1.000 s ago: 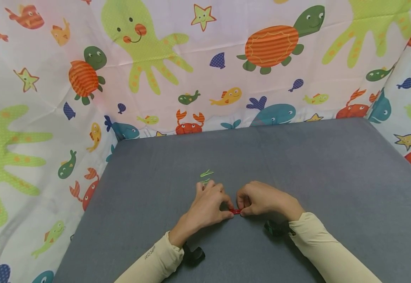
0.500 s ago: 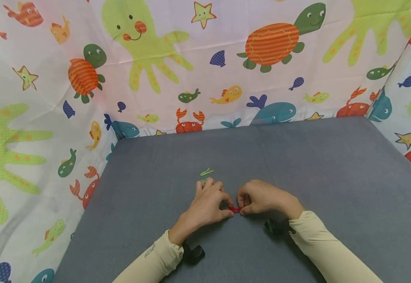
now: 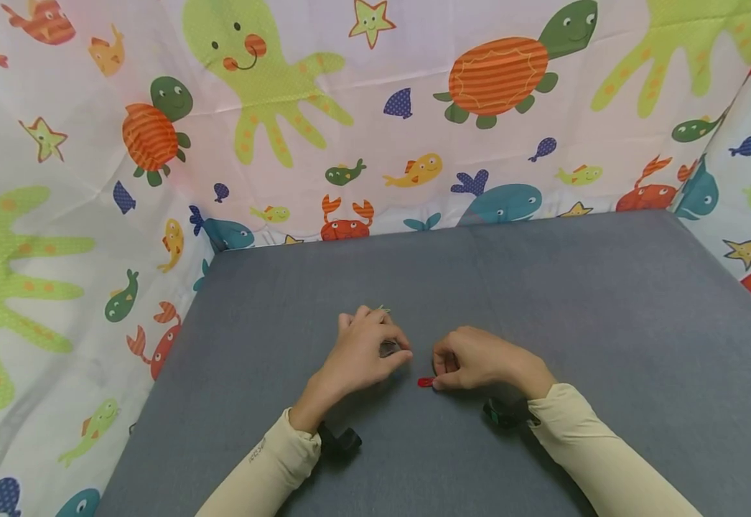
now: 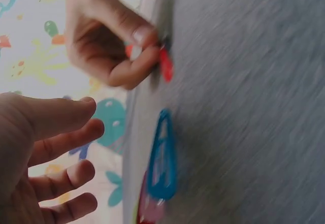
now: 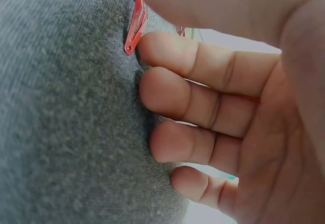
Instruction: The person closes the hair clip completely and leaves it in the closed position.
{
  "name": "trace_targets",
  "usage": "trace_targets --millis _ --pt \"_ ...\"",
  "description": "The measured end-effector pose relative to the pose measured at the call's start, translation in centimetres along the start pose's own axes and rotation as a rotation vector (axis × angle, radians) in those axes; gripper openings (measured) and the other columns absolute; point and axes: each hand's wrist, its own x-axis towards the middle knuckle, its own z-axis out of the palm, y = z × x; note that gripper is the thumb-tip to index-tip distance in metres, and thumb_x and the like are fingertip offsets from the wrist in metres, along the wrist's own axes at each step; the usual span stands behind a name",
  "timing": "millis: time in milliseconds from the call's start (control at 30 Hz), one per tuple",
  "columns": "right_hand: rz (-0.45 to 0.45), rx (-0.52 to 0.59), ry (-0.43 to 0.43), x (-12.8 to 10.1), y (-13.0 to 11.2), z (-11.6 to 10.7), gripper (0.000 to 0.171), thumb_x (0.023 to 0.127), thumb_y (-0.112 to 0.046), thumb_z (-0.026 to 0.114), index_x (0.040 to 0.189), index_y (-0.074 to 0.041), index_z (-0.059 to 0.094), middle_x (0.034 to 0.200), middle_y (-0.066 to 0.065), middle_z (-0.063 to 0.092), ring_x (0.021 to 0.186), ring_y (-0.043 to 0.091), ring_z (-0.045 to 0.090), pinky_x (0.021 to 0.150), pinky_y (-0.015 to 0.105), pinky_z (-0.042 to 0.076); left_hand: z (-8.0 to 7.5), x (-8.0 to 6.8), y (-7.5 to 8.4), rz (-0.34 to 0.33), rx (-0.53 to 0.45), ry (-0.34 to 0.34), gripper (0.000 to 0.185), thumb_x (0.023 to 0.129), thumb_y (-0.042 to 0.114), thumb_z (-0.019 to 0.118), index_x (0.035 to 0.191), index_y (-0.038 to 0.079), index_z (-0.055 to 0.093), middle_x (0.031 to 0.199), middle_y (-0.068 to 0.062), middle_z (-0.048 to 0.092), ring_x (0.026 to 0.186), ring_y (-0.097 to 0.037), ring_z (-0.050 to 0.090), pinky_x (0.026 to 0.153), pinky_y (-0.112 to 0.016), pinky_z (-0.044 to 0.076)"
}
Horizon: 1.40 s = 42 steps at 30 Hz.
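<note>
A red snap hair clip [image 3: 425,382] is at the fingertips of my right hand [image 3: 488,361], low against the grey surface. Thumb and index finger pinch one end of it, as the left wrist view also shows; in the right wrist view the clip [image 5: 134,28] sticks out past the thumb. My left hand [image 3: 364,353] hovers to the left with fingers spread and nothing in its grasp. Beyond its fingers in the left wrist view lies a blue hair clip [image 4: 161,189], with a blurred pinkish clip [image 4: 151,208] behind it. The left hand hides these in the head view.
A bit of a green clip [image 3: 385,309] shows just past the left fingers. The grey surface [image 3: 576,301] stretches out on both sides of the hands. A curtain [image 3: 375,136] printed with sea animals borders it at the back and sides.
My left hand has let go of the red hair clip and moved left and away, now covering most of the green clips. The right hand stays in place with the clip.
</note>
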Motion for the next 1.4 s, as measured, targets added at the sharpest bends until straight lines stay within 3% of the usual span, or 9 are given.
trace_targets --millis 200,467,733,1033,1400 --pt "0.008 -0.006 0.012 0.1 -0.1 0.0 0.022 0.09 -0.029 0.077 0.072 -0.026 0.065 0.061 -0.015 0.056 0.052 -0.002 0.047 0.051 0.02 0.038 -1.7 0.1 -1.0 -0.004 -0.001 -0.012 0.004 0.088 0.031 0.08 0.085 0.029 0.079 0.086 0.005 0.066 0.082 -0.011 0.043 0.078 -0.041 0.025" --pt "0.013 -0.015 0.049 0.4 -0.1 0.3 0.018 0.091 -0.028 0.076 0.076 -0.026 0.066 0.066 -0.015 0.06 0.057 -0.001 0.052 0.055 0.022 0.044 -2.9 -0.2 -1.9 0.001 0.023 -0.137 0.003 0.084 0.027 0.083 0.085 0.025 0.082 0.078 0.012 0.063 0.075 -0.009 0.045 0.074 -0.034 0.032" --pt "-0.033 -0.132 0.203 0.8 -0.3 0.9 0.01 0.089 -0.035 0.078 0.089 -0.027 0.071 0.084 -0.014 0.066 0.073 0.002 0.059 0.068 0.026 0.05 -3.3 -0.4 -2.4 0.003 -0.01 -0.253 0.009 0.082 0.028 0.085 0.088 0.024 0.081 0.09 0.003 0.072 0.081 -0.012 0.056 0.078 -0.034 0.045" --pt "-0.156 -0.178 0.336 1.5 -0.9 1.6 0.022 0.085 -0.031 0.083 0.102 -0.017 0.079 0.094 -0.004 0.069 0.086 0.012 0.063 0.078 0.034 0.053 -3.8 -0.5 -2.7 -0.051 -0.033 -0.33 0.015 0.081 0.03 0.086 0.092 0.022 0.08 0.07 0.012 0.063 0.062 -0.003 0.055 0.058 -0.026 0.043" --pt "-0.156 -0.12 0.346 1.9 -1.2 2.9 0.018 0.081 -0.029 0.087 0.096 -0.021 0.082 0.086 -0.004 0.061 0.076 0.012 0.054 0.069 0.022 0.041 -3.6 -0.5 -2.7 -0.037 0.041 -0.366 0.013 0.078 0.035 0.088 0.081 0.029 0.076 0.062 0.016 0.056 0.061 -0.002 0.05 0.069 -0.031 0.035"
